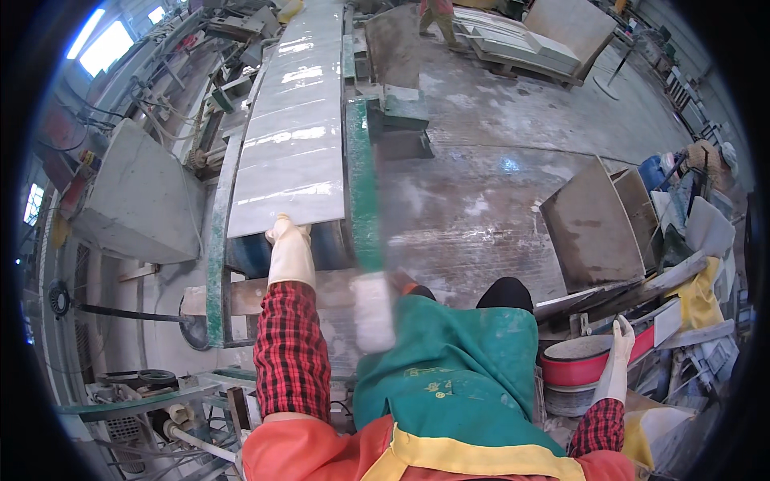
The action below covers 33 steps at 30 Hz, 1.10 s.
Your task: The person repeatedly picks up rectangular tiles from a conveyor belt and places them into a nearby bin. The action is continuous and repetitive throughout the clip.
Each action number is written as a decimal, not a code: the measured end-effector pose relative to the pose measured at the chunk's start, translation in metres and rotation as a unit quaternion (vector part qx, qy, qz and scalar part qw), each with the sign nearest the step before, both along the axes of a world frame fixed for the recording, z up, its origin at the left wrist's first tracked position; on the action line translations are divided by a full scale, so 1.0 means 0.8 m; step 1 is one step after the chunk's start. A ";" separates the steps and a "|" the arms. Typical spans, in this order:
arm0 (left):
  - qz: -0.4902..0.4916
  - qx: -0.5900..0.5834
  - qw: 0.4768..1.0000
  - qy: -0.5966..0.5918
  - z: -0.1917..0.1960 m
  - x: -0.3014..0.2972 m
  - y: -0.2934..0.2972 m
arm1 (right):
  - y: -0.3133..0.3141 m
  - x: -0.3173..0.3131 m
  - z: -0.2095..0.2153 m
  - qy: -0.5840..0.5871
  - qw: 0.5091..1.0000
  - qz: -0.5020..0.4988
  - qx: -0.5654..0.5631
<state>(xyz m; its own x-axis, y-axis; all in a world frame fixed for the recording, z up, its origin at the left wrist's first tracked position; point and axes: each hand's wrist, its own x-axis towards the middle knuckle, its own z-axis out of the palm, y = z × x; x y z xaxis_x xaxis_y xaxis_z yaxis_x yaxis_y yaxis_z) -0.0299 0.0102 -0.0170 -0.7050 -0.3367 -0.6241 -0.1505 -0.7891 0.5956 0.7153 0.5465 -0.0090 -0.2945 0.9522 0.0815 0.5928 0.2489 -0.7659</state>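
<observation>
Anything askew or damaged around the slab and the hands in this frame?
Nothing clearly damaged. The left hand touches the near end of the wet pale slab, which lies straight on its green-framed bed. The right hand rests on a red bucket. Loose stone offcuts lean untidily beside it.

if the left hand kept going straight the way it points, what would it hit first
The left hand already sits at the near edge of the wet pale stone slab on the conveyor; going on, it would likely slide onto that slab.
</observation>
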 end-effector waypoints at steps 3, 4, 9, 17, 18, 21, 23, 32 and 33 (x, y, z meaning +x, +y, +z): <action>-0.010 0.005 1.000 0.001 -0.018 -0.010 -0.007 | -0.014 -0.003 0.009 0.011 1.000 0.005 -0.012; -0.004 0.033 0.999 0.006 -0.022 -0.015 -0.010 | -0.018 -0.005 0.013 0.019 1.000 0.011 -0.022; -0.001 0.061 0.998 0.004 -0.034 -0.028 -0.022 | -0.026 -0.003 0.022 0.043 0.997 0.039 -0.050; -0.046 0.005 0.999 0.025 -0.011 -0.006 -0.016 | -0.033 -0.010 0.022 0.016 0.998 0.052 -0.044; -0.070 -0.004 0.997 0.027 -0.009 -0.006 -0.018 | -0.036 -0.009 0.019 0.022 0.997 0.050 -0.047; -0.173 -0.104 0.976 0.076 -0.005 0.007 -0.049 | -0.053 -0.027 0.022 0.011 0.997 0.056 -0.049; -0.238 -0.226 0.945 -0.004 0.025 0.027 -0.058 | -0.064 -0.042 0.031 0.002 0.997 0.058 -0.056; -0.230 -0.084 0.970 0.011 0.036 0.044 -0.068 | -0.081 -0.046 0.035 0.048 0.997 0.036 -0.057; -0.215 -0.067 0.974 -0.004 0.025 0.037 -0.082 | -0.089 -0.061 0.046 0.081 0.993 0.011 -0.085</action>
<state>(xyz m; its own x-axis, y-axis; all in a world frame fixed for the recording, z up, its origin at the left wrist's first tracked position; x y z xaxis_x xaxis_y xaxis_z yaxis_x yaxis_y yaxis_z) -0.0006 -0.0554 0.0028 -0.7945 -0.0898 -0.6006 -0.4545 -0.5679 0.6862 0.6668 0.4753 0.0276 -0.3118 0.9496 -0.0314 0.4537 0.1198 -0.8831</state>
